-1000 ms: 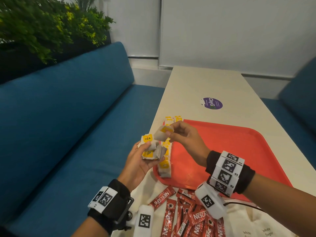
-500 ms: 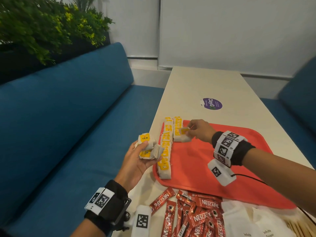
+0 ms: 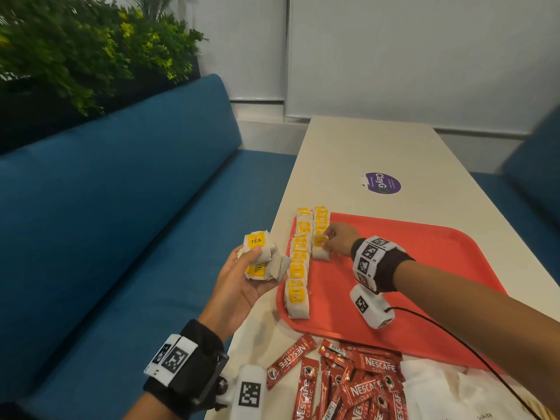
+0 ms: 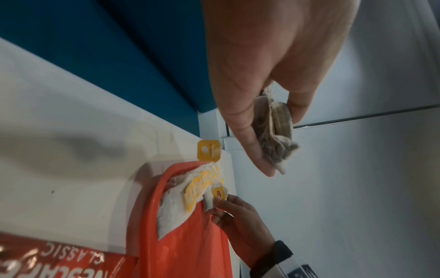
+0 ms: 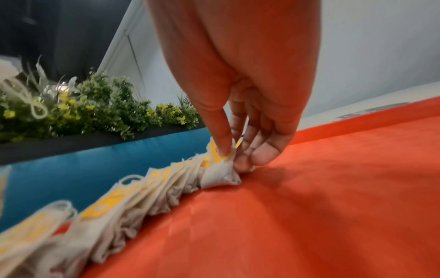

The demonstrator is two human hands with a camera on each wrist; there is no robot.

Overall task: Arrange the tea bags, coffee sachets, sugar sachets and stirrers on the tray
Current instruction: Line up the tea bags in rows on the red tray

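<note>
Moved off the raised pinch in front of the chest a second ago: right hand (image 3: 338, 239) now down on the tray (image 3: 424, 268), fingertips (image 5: 240, 161) pinching a tea bag (image 3: 319, 248) at the near end of the second, shorter row (image 3: 320, 221). Bag standing on the tray floor, touching the bag behind it, yellow tag up. Just left of it, first row (image 3: 298, 265) running along the tray's left rim, bags overlapped like tiles, from far corner to near the front edge. Left hand (image 3: 242, 283) held up over the table's left edge, palm up, thumb and fingers curled round a small bunch of bags (image 3: 260, 257), top tag reading TEA. Same bunch (image 4: 273, 135) seen clamped between thumb and fingers from the left wrist. Off the tray, at the near table (image 3: 363, 147) edge: heap of red coffee sachets (image 3: 348, 383), and right of it white sugar sachets (image 3: 448, 392), partly out of view.
</note>
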